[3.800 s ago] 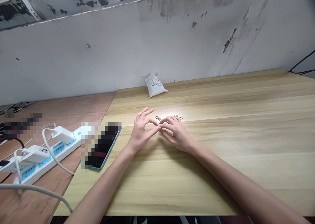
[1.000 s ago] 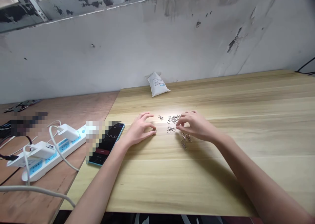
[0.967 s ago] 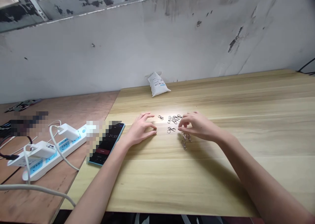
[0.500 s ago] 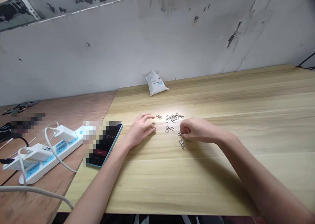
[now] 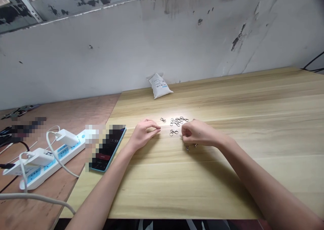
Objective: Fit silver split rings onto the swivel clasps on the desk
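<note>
Small metal swivel clasps with rings lie on the light wooden table. My right hand [image 5: 198,132] is pinched low over the tabletop, closed on a swivel clasp [image 5: 181,136] that its fingers mostly hide. Just beneath it another clasp [image 5: 187,148] shows in part, with one more beside it under the palm. Between the hands rests a single clasp [image 5: 173,132]. My left hand [image 5: 144,134] has thumb and forefinger tips brought together, with nothing visible in them. Beyond lie a lone clasp [image 5: 163,120] and a cluster of several clasps [image 5: 178,121].
A white plastic packet [image 5: 161,86] leans near the wall. Left of my forearm lies a phone [image 5: 108,152] at the table's edge. A power strip [image 5: 60,152] with white chargers and cables sits on the adjoining brown surface [image 5: 101,105].
My left thumb and forefinger have come together from a spread pose. My right hand has shifted slightly left, now partly covering the nearest clasp.
</note>
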The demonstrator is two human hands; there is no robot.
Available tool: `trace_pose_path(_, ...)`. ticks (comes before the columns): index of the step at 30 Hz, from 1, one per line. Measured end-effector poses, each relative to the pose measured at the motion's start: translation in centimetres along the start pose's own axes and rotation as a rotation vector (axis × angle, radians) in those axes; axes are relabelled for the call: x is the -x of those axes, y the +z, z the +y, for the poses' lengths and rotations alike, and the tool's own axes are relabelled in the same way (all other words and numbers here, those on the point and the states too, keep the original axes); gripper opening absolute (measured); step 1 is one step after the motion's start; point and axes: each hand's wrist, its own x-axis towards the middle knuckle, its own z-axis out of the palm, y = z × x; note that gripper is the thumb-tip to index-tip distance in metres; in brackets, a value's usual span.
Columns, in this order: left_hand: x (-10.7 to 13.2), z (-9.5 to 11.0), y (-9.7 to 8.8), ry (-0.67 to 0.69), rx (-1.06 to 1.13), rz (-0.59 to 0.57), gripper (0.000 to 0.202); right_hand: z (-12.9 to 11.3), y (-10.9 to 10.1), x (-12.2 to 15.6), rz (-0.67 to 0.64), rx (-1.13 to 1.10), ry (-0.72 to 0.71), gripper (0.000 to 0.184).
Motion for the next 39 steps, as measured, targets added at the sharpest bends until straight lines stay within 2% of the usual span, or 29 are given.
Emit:
trace_pose_path(4,0.0,0.4,0.6,-0.023,0.079,-0.001,0.01,-0.3,1.1,-0.8,0.22,-0.011,-0.114,0.01)
trace_pose_path(7,0.1,1.0,0.8,-0.1,0.138,0.013,0.012,-0.4,2.4,-1.3,0.296,-0.048,-0.159,0.007)
trace_pose_path(11,0.1,1.6,0.8,-0.166,0.176,0.041,0.013,-0.7,3.5,-1.7,0.304,-0.069,-0.154,0.007)
trace_pose_path(18,0.1,1.3,1.0,-0.232,0.19,0.085,0.017,-0.9,3.7,-1.8,0.35,-0.154,-0.121,0.009)
trace_pose_path(25,0.3,1.4,1.1,-0.186,0.199,0.078,0.015,-0.9,4.3,-1.9,0.389,-0.151,-0.195,0.008)
trace_pose_path(28,0.3,1.6,1.0,-0.164,0.217,0.041,0.016,-1.0,4.5,-1.9,0.383,-0.136,-0.215,0.008)
trace_pose_path(34,0.1,1.8,1.0,-0.047,0.1,-0.005,0.012,-1.0,4.4,-1.8,0.363,-0.138,-0.244,0.01)
trace_pose_path(39,0.1,2.0,0.9,-0.063,0.104,-0.014,0.01,-0.8,4.5,-1.8,0.348,-0.127,-0.238,0.01)
